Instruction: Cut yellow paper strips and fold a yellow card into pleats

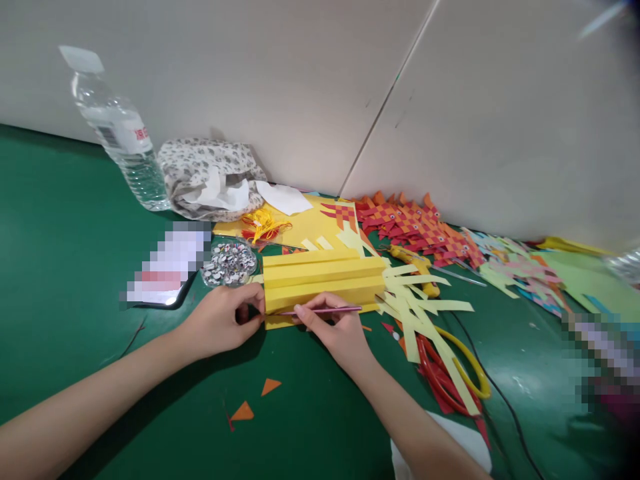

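Note:
A yellow paper (320, 270) with accordion-like folds lies on the green table. My left hand (225, 317) is closed at its left end, thumb and fingers pinching the lower left edge. In my right hand (335, 327) is a thin purple pen-like stick (345, 309), held nearly level across the lowest fold. Its left end points toward my left fingertips; whether the tip touches the paper I cannot tell. Pale yellow paper strips (420, 310) fan out at the paper's right end.
Left are a phone (173, 267), a dish of googly eyes (229, 262), a water bottle (120, 133) and a patterned cloth pouch (210, 173). Woven red-orange paper fish (415, 227), a yellow glue gun (417, 263), red-and-yellow scissors (445, 373) and a black cord (500, 400) lie right.

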`<state>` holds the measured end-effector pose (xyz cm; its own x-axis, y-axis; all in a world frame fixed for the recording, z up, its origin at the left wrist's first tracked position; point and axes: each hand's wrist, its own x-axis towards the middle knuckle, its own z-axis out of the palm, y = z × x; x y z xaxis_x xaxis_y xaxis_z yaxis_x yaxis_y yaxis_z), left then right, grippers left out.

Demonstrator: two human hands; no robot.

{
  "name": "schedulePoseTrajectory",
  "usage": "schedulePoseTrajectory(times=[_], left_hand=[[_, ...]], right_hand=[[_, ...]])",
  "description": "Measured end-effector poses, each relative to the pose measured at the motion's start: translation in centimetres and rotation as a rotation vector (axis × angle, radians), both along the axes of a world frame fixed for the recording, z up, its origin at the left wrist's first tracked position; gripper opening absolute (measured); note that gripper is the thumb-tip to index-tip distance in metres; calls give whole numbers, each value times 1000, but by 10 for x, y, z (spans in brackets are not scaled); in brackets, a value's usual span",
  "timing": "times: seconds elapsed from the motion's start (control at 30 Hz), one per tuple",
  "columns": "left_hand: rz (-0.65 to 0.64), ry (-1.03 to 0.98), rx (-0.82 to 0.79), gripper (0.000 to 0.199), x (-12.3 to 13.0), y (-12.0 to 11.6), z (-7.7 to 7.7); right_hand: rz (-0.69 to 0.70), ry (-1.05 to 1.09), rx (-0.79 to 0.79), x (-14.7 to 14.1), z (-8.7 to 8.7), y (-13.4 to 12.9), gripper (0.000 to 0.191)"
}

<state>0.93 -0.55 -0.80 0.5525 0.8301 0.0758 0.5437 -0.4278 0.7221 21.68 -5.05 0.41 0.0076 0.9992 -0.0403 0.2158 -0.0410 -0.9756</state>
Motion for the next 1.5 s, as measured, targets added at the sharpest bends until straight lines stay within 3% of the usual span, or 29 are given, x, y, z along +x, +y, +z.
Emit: schedulePoseTrajectory(times=[0.63,0.97,1.3,1.5], left_hand=[[-2,-23,-5,8,0,0,-1],[6,-13,-3,9,-1,-1,0],[0,-2,9,10,0,0,2],[2,2,1,10,0,1,0]], right_hand=[[-58,143,12,20,-4,2,21],[-186,192,42,30,-4,6,25],[-12,80,28,11,-1,0,20],[23,-51,14,5,2,-1,18]])
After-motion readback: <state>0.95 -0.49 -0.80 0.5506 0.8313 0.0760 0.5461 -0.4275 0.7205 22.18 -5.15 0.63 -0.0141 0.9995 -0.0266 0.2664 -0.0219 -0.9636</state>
